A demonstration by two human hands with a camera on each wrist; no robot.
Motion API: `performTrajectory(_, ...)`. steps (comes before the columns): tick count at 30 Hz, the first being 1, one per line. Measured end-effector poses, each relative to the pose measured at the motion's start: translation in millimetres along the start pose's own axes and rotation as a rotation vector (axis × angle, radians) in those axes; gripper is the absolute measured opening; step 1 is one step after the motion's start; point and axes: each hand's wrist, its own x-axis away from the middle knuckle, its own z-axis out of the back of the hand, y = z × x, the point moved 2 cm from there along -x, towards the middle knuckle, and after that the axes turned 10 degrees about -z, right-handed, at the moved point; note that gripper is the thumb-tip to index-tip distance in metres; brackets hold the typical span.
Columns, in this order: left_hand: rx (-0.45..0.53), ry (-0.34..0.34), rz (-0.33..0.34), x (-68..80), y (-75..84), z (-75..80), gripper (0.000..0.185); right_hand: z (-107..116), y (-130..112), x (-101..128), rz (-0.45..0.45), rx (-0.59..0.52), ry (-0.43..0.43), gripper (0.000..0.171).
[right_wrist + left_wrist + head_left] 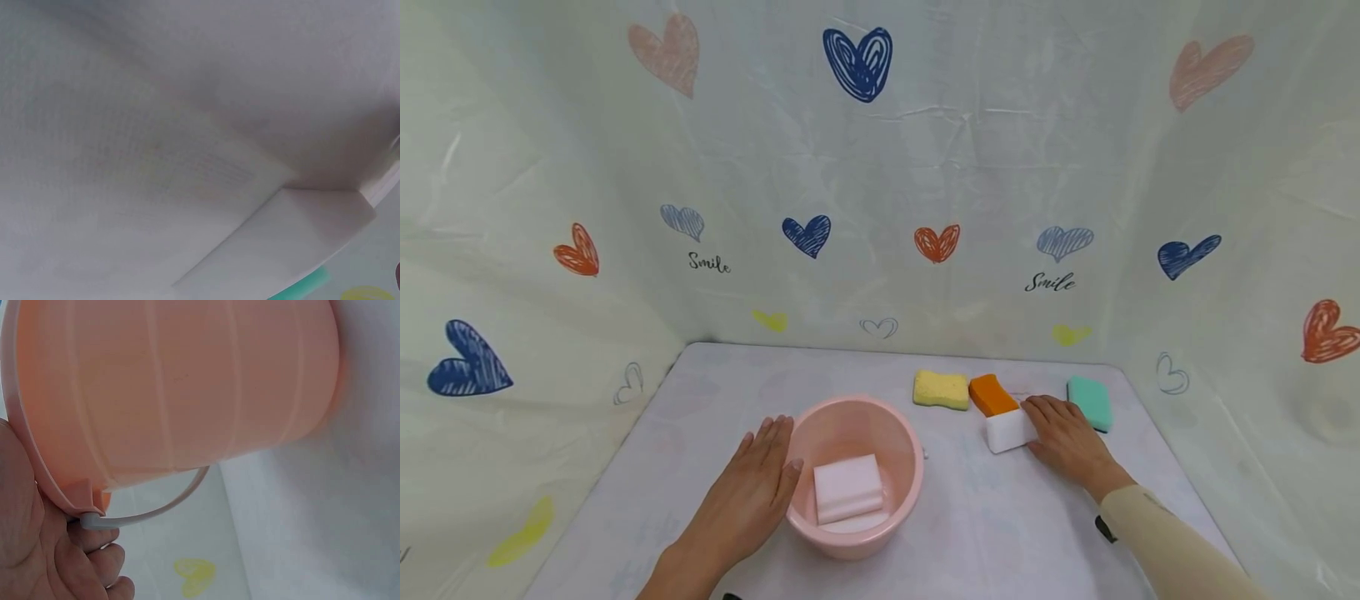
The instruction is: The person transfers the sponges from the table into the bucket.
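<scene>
A pink bucket (904,467) stands at the table's near middle with a white sponge (847,489) lying inside it. My left hand (758,481) rests flat against the bucket's left side with its fingers straight. In the left wrist view the bucket wall (175,381) and its pale handle (156,509) fill the frame. My right hand (1063,437) lies with its fingers over the right end of a second white sponge (1006,432) on the table. That sponge (294,244) shows blurred and close in the right wrist view.
An orange sponge (992,394) touches the white one's far side. A yellow sponge (941,389) lies left of it and a teal sponge (1090,402) lies right of my hand. Heart-printed sheets (880,208) wall the table at the back and on both sides.
</scene>
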Motion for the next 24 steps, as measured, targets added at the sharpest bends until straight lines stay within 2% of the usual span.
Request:
performTrajectory(4, -0.003, 0.001, -0.011, 0.3, 1.0, 0.5, 0.063, 0.4, 0.1, 0.4, -0.016, -0.008, -0.049, 0.077)
performTrajectory(8, -0.005, 0.009, -0.018, 0.3, 1.9, 1.0, 0.062, 3.6, 0.3, 1.2, -0.041, -0.017, -0.051, 0.075)
performTrajectory(16, -0.002, -0.004, -0.003, 0.6, 1.8, 0.7, 0.063, 13.9, 5.9, -1.6, -0.071, -0.055, 0.044, 0.064)
performTrajectory(24, 0.004, 0.001, 0.000, 0.6, 1.4, 0.6, 0.062, 20.3, 12.2, -1.5, -0.030, -0.035, 0.157, 0.066)
